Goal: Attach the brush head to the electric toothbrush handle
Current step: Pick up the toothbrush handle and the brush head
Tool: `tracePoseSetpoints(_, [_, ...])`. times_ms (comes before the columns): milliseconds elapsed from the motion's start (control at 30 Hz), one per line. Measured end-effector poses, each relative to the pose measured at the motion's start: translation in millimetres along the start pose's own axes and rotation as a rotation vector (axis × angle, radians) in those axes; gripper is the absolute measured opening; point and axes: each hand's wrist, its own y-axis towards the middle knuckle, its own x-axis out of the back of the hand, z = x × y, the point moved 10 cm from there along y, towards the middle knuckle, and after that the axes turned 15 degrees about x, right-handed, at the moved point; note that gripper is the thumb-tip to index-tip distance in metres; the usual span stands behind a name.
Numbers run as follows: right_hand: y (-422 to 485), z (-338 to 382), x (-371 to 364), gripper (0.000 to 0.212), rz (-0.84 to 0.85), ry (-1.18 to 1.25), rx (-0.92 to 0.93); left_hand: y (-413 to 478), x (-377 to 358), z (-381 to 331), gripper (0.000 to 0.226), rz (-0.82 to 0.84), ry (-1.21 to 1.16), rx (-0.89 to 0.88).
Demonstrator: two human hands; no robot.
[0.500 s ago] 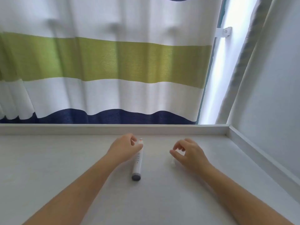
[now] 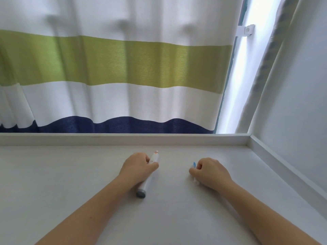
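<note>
The toothbrush handle (image 2: 149,174) is now in the grip of the left hand (image 2: 137,167): half a second ago those fingers were only touching its upper part, and now they curl right round it, thumb across the front near the power button. It still lies lengthwise on the desk (image 2: 53,183), dark base toward the person, metal pin pointing away toward the raised back edge (image 2: 123,138).

Over to the right, and the right hand (image 2: 211,173) has closed too. It was hovering with loose fingers over the brush head (image 2: 194,171); now it pinches that small white piece, blue bristles peeking out just left of the knuckles, stem showing below the fingers. Whether it has left the desk I cannot tell.

So both parts are held, well apart, and joining looks like the next job: lift, line the stem's socket up with the pin, push.

Nothing lies between the hands. Beyond them hangs a striped curtain (image 2: 113,64); to the right, the desk's side rim (image 2: 283,168) and a wall. Neither crowds the work.
</note>
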Motion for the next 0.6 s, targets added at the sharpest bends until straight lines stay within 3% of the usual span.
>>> tracePoseSetpoints(100, [-2.2,-1.1,6.1,0.027,-0.063,0.09,-0.007,-1.9,3.1,-1.7,0.024,0.009,-0.019,-0.016])
tracePoseSetpoints(167, [-2.8,0.3,10.6,0.028,-0.135,0.292,0.002,-2.8,5.8,-3.5,0.019,0.04,-0.071,-0.024])
tracePoseSetpoints(333, [-5.7,8.2,17.7,0.018,-0.268,0.801,0.012,-15.8,1.5,-7.6,0.011,0.351,-0.494,0.025])
tracePoseSetpoints(467, [-11.1,20.8,9.7,0.007,-0.226,1.05,0.021,-29.8,-1.3,-17.8,0.016,0.511,-0.709,0.035])
tracePoseSetpoints(600, [-14.0,42.8,12.5,0.013,-0.156,1.262,0.11,-43.4,-0.6,-32.9,0.022,0.579,-0.842,-0.022])
